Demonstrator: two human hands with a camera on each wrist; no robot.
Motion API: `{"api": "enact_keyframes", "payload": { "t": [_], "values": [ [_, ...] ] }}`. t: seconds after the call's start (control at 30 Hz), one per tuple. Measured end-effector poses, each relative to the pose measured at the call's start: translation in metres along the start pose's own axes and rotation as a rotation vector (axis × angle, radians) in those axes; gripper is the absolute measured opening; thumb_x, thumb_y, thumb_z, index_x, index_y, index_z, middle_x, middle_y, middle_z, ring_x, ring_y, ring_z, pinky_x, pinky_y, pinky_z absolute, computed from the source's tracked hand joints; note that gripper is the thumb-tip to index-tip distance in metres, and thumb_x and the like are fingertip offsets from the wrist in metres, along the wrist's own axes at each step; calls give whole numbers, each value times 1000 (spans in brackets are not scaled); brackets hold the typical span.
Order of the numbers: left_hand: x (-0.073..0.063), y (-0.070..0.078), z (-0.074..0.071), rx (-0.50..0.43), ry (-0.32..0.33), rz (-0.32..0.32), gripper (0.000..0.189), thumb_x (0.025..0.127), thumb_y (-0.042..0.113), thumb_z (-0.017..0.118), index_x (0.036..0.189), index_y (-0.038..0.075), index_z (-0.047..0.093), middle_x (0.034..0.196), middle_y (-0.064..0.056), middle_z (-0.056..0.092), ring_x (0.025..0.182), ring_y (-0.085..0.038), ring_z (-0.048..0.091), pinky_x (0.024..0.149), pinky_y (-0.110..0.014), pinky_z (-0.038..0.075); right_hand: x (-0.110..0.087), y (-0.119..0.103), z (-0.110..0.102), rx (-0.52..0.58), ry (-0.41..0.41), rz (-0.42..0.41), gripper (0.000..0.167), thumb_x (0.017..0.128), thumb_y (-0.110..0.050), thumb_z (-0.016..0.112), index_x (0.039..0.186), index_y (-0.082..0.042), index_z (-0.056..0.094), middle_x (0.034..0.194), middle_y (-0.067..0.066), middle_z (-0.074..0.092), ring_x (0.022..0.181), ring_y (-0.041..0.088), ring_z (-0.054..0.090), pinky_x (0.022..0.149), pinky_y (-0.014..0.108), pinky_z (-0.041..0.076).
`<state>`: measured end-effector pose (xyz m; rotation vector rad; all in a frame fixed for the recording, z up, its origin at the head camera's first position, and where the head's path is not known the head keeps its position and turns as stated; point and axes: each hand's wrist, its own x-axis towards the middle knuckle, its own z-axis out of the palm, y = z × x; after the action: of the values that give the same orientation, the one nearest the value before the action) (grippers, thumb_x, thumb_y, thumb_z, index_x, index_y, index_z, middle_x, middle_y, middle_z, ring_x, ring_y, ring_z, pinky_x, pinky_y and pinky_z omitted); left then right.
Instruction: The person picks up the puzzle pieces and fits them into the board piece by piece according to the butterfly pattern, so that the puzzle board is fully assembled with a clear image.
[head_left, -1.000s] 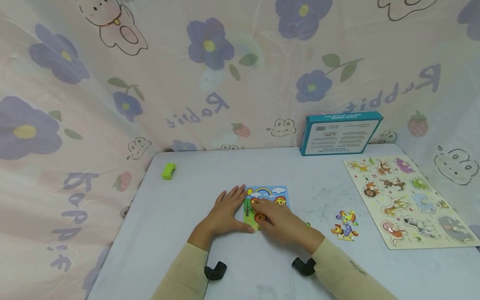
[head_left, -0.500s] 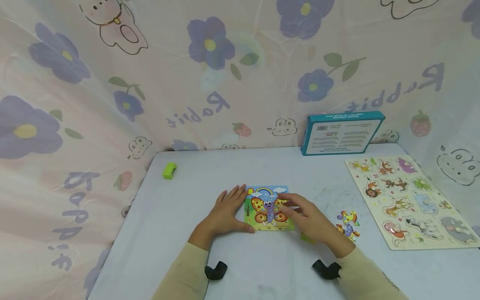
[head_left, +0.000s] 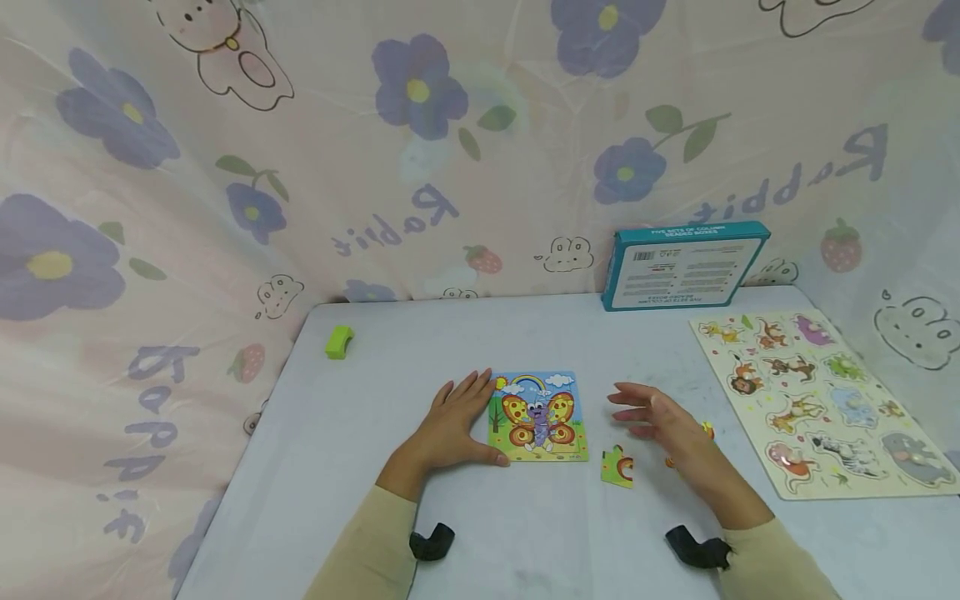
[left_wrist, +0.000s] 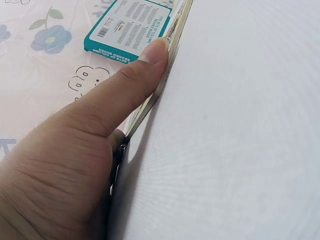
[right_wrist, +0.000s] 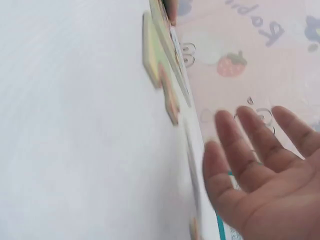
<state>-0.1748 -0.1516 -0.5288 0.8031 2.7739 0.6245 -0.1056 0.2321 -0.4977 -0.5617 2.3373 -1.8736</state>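
Note:
A small square butterfly puzzle (head_left: 538,425) lies on the white table, its picture in full view. My left hand (head_left: 450,429) rests along its left side with straight fingers; in the left wrist view the thumb (left_wrist: 142,65) lies against the board's edge. To the right of the board, my right hand (head_left: 675,433) is over the table, fingers loosely extended and holding nothing. A loose green puzzle piece (head_left: 617,467) lies between that hand and the board. More loose pieces (head_left: 708,429) are mostly hidden beneath the right hand.
A large animal puzzle board (head_left: 825,408) lies along the right side. The teal-edged box (head_left: 682,271) stands at the back against the printed curtain (head_left: 525,183). A green arch block (head_left: 339,342) sits at the far left.
My right hand has moved off the butterfly puzzle to the right, uncovering its picture and the loose green piece while covering pieces farther right. The left hand has stayed in place.

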Motion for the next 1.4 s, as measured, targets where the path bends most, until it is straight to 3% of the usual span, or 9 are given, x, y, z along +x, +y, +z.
{"api": "enact_keyframes", "payload": {
  "t": [0.23,0.4,0.5,0.57,0.7,0.83,1.0,1.17,1.4],
  "values": [
    [1,1,-1,-2,9,9,136,74,86,80,175,17,23,182,5,9,166,-17,1,130,-49,-3,-9,12,-6,-30,-12,40,54,121,-26,26,164,4,37,152,27,53,131,31,62,105,24,50],
    [2,1,0,1,7,15,135,74,86,80,176,17,23,182,5,9,166,-17,1,130,-49,-3,-10,20,-3,-194,-34,20,58,111,-15,63,162,1,42,148,20,59,129,30,62,102,21,49],
    [2,1,0,3,10,13,136,73,85,81,176,17,23,182,5,9,166,-17,1,130,-49,-3,-9,23,-1,-302,-65,32,75,98,-25,85,161,-6,49,152,12,59,135,32,59,107,26,48],
    [2,2,-1,6,11,11,136,73,84,82,176,17,22,182,4,9,166,-17,2,130,-49,-3,-9,23,0,-379,-91,49,74,93,-35,91,155,-12,58,156,6,56,142,34,53,114,37,45],
    [1,1,-2,10,6,7,136,74,83,82,176,17,21,182,5,8,166,-17,1,130,-48,-3,-9,19,4,-479,-141,55,52,90,-40,92,135,-23,73,159,6,52,148,42,42,116,67,37],
    [1,0,-1,15,8,4,136,74,83,82,176,17,22,182,5,8,166,-17,1,130,-48,-3,-9,12,9,-476,-167,50,31,92,-30,90,120,-27,77,160,10,51,148,46,39,113,73,37],
    [1,-1,0,20,8,-2,136,74,83,82,176,17,21,181,5,8,166,-17,1,130,-49,-3,-9,8,13,-483,-189,38,27,95,-23,87,117,-29,73,152,5,55,142,37,44,113,59,44],
    [0,0,1,23,1,-13,135,74,83,82,176,18,22,181,6,8,166,-15,0,130,-48,-3,-8,13,16,-438,-196,-12,31,98,-9,82,124,-23,72,128,-7,65,116,19,58,100,33,52],
    [1,1,1,24,-1,-8,134,74,83,82,176,17,23,182,6,8,165,-15,0,130,-48,-3,-7,10,24,-308,-53,99,35,101,-6,79,134,-13,70,111,-4,70,96,14,66,80,28,58]
  ]
}}
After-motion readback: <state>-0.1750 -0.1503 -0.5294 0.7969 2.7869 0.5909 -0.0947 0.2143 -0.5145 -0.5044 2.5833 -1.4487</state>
